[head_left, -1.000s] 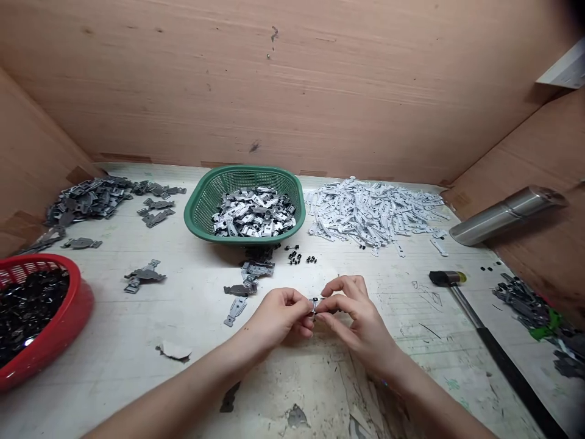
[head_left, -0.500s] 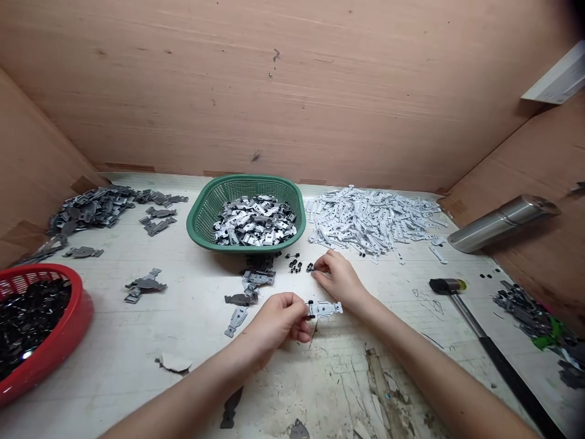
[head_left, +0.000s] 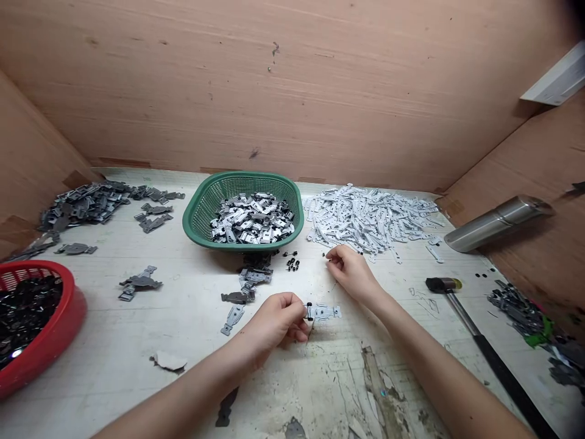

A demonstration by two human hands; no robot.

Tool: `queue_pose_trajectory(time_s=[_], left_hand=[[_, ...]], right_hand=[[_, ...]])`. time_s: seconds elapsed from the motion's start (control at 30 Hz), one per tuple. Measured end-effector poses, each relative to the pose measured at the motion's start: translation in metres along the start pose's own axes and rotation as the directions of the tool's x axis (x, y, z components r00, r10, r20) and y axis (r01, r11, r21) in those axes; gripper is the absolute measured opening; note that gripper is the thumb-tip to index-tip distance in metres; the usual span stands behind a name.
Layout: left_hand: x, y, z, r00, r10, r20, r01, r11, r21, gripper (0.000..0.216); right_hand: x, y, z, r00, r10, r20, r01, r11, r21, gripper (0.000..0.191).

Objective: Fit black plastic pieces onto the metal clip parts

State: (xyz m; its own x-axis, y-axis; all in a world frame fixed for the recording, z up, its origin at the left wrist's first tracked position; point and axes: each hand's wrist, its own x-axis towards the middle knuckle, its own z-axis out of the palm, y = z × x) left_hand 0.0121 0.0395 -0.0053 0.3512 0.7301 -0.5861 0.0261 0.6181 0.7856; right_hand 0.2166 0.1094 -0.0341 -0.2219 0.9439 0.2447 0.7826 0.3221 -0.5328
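Note:
My left hand [head_left: 286,320] is closed, pinching a white toy car chassis [head_left: 325,311] by its left end, where a pair of small black wheels sits crosswise. My right hand [head_left: 350,271] is also closed, thumb and fingers pinched just above the table. A small black wheel piece [head_left: 323,255] shows at its fingertips; the rest is hidden by the fingers. Left of that hand lie several loose black wheel pieces [head_left: 292,263]. Beyond them is a green basket [head_left: 242,246] holding many white and grey car pieces with wheels.
White chassis pieces [head_left: 370,216] lie heaped at the back right, grey ones [head_left: 86,204] at the back left. A red basket [head_left: 75,311] of shiny black parts stands left. On the right are a hammer [head_left: 496,360], a metal cylinder [head_left: 498,224] and a dark pile of parts [head_left: 516,311].
My right hand has moved right and slightly away from the loose wheel pieces, and the wheel piece formerly at its fingertips has left that spot. My left hand keeps the chassis nearly still.

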Motion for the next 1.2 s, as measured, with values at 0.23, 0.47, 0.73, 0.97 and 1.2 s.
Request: queue_pose_trajectory(time_s=[0.23, 0.47, 0.73, 0.97, 1.2], left_hand=[[-0.004, 0.008, 0.002, 0.996, 0.085, -0.006, -0.084, 0.995, 0.049, 0.014], [-0.001, 0.004, -0.001, 0.997, 0.073, 0.006, -0.073, 0.997, 0.03, 0.014], [0.002, -0.001, -0.002, 0.998, 0.059, -0.024, -0.057, 0.996, 0.064, 0.017], [0.0, 0.001, 0.001, 0.998, 0.057, -0.039, -0.052, 0.992, 0.114, 0.017], [-0.001, 0.006, 0.001, 0.993, 0.083, -0.079, -0.073, 0.989, 0.129, 0.016]], right_hand=[[0.021, -0.004, 0.003, 1.0, -0.011, 0.021, 0.015, 0.983, -0.183, 0.015], [0.03, -0.011, 0.007, 0.999, 0.004, 0.033, 0.005, 0.96, -0.279, 0.017], [-0.033, -0.022, -0.031, 1.0, 0.004, 0.027, -0.006, 0.996, 0.094, 0.008], [-0.071, -0.03, -0.031, 0.995, 0.093, -0.027, -0.077, 0.925, 0.371, 0.008], [-0.057, -0.014, -0.007, 0.992, 0.034, 0.118, -0.047, 0.993, 0.112, 0.011]])
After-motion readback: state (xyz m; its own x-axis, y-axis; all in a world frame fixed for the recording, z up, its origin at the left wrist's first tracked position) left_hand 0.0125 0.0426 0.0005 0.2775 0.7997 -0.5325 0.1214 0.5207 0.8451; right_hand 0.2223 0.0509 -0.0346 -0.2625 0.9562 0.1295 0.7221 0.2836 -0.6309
